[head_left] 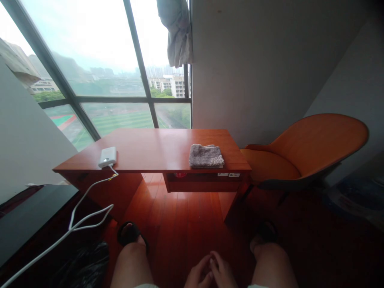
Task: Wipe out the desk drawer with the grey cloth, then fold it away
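Showing a seated person's view from left to right: a crumpled black plastic bag [85,266], its contents hidden, lies at lower left beneath a looped white cable [64,235]. The cable rises to a white rectangular block [108,155] near the front edge of the reddish-brown wooden tabletop [153,148]; its surface mark is too small to read. A broad stretch of surface separates block and towel. Below, an open compartment [204,186] holds a red rounded item [180,175] at left and white pieces [234,175] with illegible dark marks at right. Low between the knees, the left hand [196,276] and right hand [222,273] meet, fingers narrow, loosely curled and touching; whether they enclose anything cannot be told. The folded grey towel [205,156], pale-patterned at one corner, lies at the front edge, near an orange shell-shaped chair [318,148].
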`<state>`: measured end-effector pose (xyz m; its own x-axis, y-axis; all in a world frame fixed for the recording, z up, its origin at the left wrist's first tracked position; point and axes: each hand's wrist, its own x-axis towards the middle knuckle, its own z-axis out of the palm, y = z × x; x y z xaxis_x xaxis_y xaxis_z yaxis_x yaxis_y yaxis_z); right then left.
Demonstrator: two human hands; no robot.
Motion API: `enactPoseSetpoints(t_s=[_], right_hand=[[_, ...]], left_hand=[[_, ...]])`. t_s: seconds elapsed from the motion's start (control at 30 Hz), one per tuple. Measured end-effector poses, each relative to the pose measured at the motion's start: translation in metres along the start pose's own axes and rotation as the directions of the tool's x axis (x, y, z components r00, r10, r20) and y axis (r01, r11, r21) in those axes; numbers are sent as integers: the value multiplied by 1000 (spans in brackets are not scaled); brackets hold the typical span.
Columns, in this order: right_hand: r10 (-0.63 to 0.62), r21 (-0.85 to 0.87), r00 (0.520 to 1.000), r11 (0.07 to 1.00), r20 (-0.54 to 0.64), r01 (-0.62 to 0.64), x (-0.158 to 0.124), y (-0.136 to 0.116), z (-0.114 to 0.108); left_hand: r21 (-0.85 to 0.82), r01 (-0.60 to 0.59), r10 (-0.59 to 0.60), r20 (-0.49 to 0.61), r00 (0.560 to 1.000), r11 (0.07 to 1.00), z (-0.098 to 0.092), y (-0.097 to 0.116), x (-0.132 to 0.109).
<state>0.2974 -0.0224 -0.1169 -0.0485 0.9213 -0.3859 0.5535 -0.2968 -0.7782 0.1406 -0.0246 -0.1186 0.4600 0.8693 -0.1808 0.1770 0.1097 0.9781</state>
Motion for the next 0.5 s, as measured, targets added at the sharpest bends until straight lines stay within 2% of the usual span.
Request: enactPoseSetpoints(t_s=[0.1, 0.27, 0.5], right_hand=[[-5, -39, 1000, 999, 23, 6, -1, -3, 0], [-32, -101, 999, 994, 33, 35, 1, -2, 1], [-63, -130, 998, 989, 17, 65, 4, 2, 5]], left_hand=[[11, 14, -14, -19, 1000, 1000, -1, -1, 0], [-18, 36, -35, 27, 999, 999, -3, -3, 4], [-14, 104, -104, -54, 993, 994, -1, -19, 2]])
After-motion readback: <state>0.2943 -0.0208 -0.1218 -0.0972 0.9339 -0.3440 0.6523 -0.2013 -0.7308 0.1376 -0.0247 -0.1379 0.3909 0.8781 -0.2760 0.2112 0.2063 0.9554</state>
